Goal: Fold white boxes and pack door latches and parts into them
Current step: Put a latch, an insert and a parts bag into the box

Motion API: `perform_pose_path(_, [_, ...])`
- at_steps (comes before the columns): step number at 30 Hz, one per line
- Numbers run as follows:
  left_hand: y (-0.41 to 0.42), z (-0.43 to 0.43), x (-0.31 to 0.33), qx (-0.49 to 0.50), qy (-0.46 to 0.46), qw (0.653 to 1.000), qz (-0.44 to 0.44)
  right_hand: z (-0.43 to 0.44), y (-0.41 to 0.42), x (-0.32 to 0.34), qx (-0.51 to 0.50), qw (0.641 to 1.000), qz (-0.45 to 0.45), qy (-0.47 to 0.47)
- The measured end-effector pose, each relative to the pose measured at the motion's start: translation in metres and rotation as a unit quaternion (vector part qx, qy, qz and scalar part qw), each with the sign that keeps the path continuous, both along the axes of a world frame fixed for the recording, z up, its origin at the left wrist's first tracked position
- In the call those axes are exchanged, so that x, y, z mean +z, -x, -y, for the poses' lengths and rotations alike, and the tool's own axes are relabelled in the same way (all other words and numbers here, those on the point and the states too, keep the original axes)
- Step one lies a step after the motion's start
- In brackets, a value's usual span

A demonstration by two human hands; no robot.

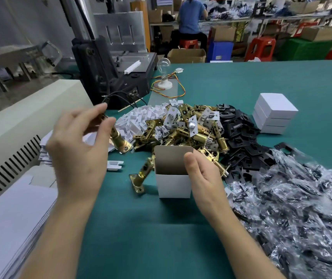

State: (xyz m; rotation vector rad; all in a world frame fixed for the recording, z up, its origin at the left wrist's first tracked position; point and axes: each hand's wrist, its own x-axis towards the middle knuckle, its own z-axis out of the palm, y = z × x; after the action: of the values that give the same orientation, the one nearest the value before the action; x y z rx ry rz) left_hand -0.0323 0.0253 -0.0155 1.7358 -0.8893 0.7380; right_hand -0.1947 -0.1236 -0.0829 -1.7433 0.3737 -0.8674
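Observation:
An open white box [172,183] stands upright on the green table [145,228]. My right hand [205,178] grips its right wall, with the thumb over the rim. My left hand [76,146] is raised to the left and pinches a brass door latch [120,140] between thumb and fingers. Just left of the box, another brass latch [140,177] looks blurred and tilted. Behind the box lies a heap of brass latches [183,129].
White plastic pieces [139,117] lie behind the heap on its left and black plates [239,135] on its right. Bagged screws [302,214] cover the right side. Three closed white boxes [273,115] are stacked far right. Flat box blanks [10,222] and a machine [30,117] are left.

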Motion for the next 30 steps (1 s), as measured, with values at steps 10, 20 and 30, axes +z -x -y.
perform_pose_path(10, [0.079,0.012,0.039,-0.114,0.028,0.993,-0.027,0.002,-0.004,-0.007,0.065,0.99,-0.124,0.029])
perform_pose_path(20, [0.083,0.028,0.026,-0.059,-0.016,0.998,-0.007,0.008,-0.002,-0.013,0.085,0.991,-0.106,0.013])
perform_pose_path(30, [0.079,0.039,0.023,-0.054,-0.062,0.996,-0.023,0.008,-0.005,-0.014,0.074,0.99,-0.119,0.015])
